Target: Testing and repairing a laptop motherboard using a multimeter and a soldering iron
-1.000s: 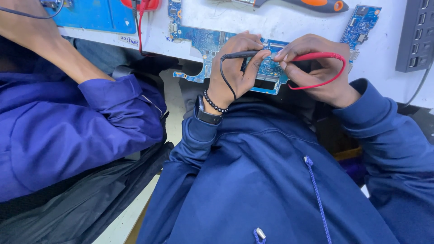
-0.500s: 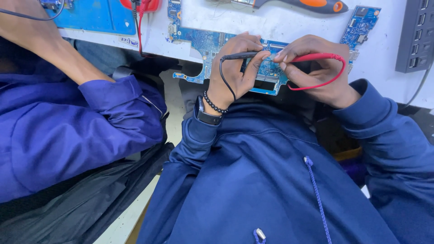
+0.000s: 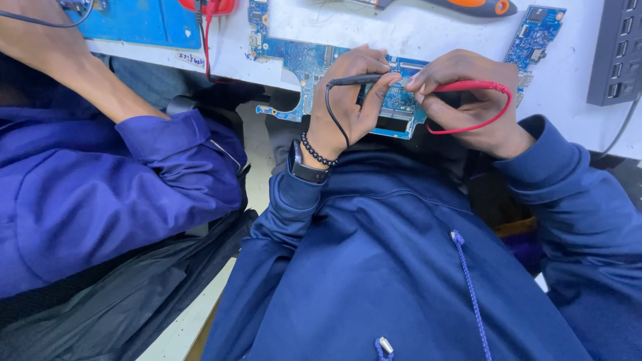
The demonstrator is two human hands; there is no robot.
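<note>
Your left hand [image 3: 351,100] pinches the black probe [image 3: 358,80] and your right hand [image 3: 468,100] pinches the red probe [image 3: 468,87]; both tips meet over the blue circuit board [image 3: 301,60]. The probes look light and stiff, but the board seems fragile, so grip near the tips.

A white tabletop [image 3: 441,30], evenly lit, carries a blue mat [image 3: 134,20] at left and a dark power strip [image 3: 615,47] at right.
</note>
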